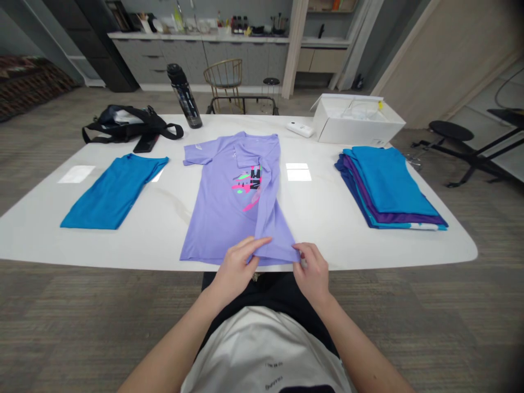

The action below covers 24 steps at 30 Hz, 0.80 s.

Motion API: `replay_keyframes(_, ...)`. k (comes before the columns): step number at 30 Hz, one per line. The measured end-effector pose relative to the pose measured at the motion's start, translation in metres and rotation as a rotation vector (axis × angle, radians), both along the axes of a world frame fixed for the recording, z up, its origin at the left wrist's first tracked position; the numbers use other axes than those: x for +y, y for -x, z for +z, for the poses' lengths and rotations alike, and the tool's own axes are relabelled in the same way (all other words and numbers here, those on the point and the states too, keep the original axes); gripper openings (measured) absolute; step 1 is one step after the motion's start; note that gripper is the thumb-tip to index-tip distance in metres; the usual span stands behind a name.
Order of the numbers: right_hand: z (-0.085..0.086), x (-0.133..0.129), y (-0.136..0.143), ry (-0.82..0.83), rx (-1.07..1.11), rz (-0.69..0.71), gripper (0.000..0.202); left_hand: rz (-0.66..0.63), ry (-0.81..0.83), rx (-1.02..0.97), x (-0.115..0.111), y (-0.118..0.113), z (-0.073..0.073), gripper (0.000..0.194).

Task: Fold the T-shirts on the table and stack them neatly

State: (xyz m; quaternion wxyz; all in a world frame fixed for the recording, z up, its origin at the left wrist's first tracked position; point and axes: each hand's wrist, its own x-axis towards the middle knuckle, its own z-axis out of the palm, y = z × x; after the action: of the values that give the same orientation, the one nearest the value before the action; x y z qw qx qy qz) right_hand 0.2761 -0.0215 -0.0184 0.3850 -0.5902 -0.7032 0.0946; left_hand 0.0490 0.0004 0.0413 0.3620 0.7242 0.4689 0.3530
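Left hand (pixel 237 263) and right hand (pixel 312 270) pinch the part-folded shirt (pixel 219 215), its ten-o'clock sleeve (pixel 201 152) unfolded. Folded clothes (pixel 388 183) lie at two o'clock.

There were two bare hands (pixel 235 267), one lavender short-sleeved T-shirt (pixel 221 202), one folded bright-blue garment (pixel 114 194) at left, one multicoloured stack of folded clothes (pixel 388 180) at right, and, far, one tall black bottle (pixel 185 97) and one white rectangular box (pixel 356 130).
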Motion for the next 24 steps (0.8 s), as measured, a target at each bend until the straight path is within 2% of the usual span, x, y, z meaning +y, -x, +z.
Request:
replay_keyframes(3,-0.003,-0.003,-0.001,-0.047,-0.006,0.068,0.038,-0.033,-0.310,0.238,0.000,0.015,-0.008,0.051)
replay_keyframes(6,-0.007,-0.004,-0.003,-0.019,-0.044,0.069,0.039,-0.045,-0.440,0.415,0.000,0.026,-0.022,0.043)
replay_keyframes(10,-0.009,-0.006,-0.008,0.014,-0.137,0.061,0.034,-0.056,-0.341,0.520,-0.003,0.034,-0.036,0.035)
replay_keyframes(13,-0.005,-0.010,-0.011,0.052,-0.233,0.088,0.030,-0.045,-0.305,0.581,-0.008,0.037,-0.038,0.027)
replay_keyframes(16,0.003,-0.015,-0.016,0.102,-0.299,0.131,0.024,-0.080,-0.296,0.604,-0.013,0.039,-0.035,0.018)
replay_keyframes(20,0.011,-0.018,-0.026,0.117,-0.306,0.186,0.022,-0.184,-0.216,0.500,-0.014,0.043,-0.027,0.021)
replay_keyframes(24,0.016,-0.002,-0.026,0.109,-0.283,0.201,0.020,-0.112,-0.194,0.413,0.001,0.040,-0.025,0.025)
